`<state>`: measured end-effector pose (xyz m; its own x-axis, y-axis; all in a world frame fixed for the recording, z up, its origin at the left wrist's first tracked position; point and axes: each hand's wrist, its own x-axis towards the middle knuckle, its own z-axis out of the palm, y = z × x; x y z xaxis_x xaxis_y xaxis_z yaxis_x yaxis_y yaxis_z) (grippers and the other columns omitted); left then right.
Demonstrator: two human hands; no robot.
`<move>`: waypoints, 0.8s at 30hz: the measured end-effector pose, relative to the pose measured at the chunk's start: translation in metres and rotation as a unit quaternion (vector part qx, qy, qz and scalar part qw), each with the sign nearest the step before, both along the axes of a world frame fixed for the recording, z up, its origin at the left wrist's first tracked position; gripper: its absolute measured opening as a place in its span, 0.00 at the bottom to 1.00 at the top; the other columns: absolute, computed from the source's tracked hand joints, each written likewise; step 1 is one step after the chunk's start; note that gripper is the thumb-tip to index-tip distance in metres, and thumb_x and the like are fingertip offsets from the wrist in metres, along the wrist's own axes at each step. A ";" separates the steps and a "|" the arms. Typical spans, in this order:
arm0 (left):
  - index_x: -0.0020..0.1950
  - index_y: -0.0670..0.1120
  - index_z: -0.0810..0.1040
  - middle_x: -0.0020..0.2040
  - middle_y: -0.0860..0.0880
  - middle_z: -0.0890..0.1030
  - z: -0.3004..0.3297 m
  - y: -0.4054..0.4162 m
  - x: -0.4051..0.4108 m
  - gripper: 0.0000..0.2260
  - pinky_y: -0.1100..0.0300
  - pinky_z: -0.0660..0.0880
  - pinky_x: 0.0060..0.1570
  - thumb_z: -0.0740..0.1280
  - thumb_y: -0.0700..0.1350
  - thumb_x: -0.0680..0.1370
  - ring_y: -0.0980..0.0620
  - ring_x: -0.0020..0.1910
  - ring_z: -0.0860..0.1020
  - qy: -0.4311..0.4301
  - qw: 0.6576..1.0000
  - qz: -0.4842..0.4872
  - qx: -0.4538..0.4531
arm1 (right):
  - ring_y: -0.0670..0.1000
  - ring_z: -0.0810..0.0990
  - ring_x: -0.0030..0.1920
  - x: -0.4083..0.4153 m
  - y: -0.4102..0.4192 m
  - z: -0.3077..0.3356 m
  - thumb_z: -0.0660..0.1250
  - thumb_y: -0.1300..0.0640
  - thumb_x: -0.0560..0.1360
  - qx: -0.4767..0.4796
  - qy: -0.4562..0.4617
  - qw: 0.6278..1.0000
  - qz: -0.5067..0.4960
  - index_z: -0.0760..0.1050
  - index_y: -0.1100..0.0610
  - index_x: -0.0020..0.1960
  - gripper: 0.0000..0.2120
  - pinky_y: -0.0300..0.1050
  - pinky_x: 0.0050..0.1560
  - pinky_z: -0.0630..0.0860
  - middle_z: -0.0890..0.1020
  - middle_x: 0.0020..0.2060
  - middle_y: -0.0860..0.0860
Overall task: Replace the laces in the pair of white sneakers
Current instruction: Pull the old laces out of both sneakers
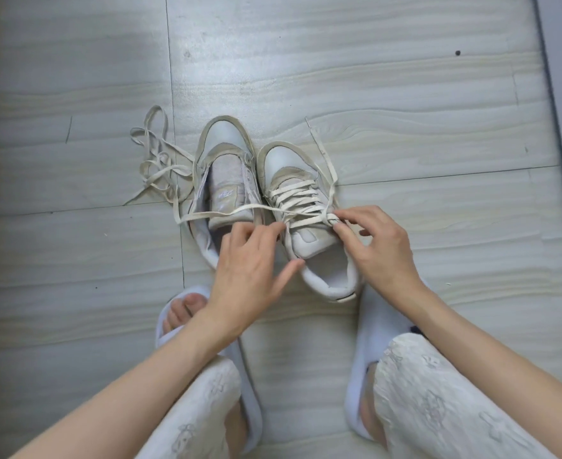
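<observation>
Two white sneakers stand side by side on the floor, toes pointing away from me. The left sneaker (221, 154) has no lace and its tongue is bare. The right sneaker (293, 180) is laced with a cream lace (293, 197) up to the upper eyelets. My right hand (375, 246) pinches that lace at the sneaker's right top eyelet. My left hand (250, 260) touches the sneaker's left side near the tongue, fingers curled at the lace there. One lace end (322, 150) trails off to the right, the other runs left across the unlaced sneaker.
A loose tangled lace (158, 160) lies on the floor left of the sneakers. My feet in white slippers (372, 326) and patterned trouser legs (438, 402) sit below the shoes. A grey frame edge (561, 127) runs along the right.
</observation>
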<state>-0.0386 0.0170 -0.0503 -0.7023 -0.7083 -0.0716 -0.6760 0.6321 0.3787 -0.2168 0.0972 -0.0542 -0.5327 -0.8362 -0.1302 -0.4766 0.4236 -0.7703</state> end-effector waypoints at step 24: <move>0.52 0.46 0.78 0.42 0.52 0.79 -0.008 -0.003 -0.001 0.14 0.50 0.74 0.42 0.62 0.53 0.74 0.48 0.45 0.66 0.065 0.997 0.032 -0.010 | 0.44 0.77 0.36 -0.033 -0.035 0.040 0.66 0.65 0.74 0.047 -0.224 0.973 -0.013 0.75 0.50 0.40 0.11 0.42 0.43 0.74 0.78 0.34 0.47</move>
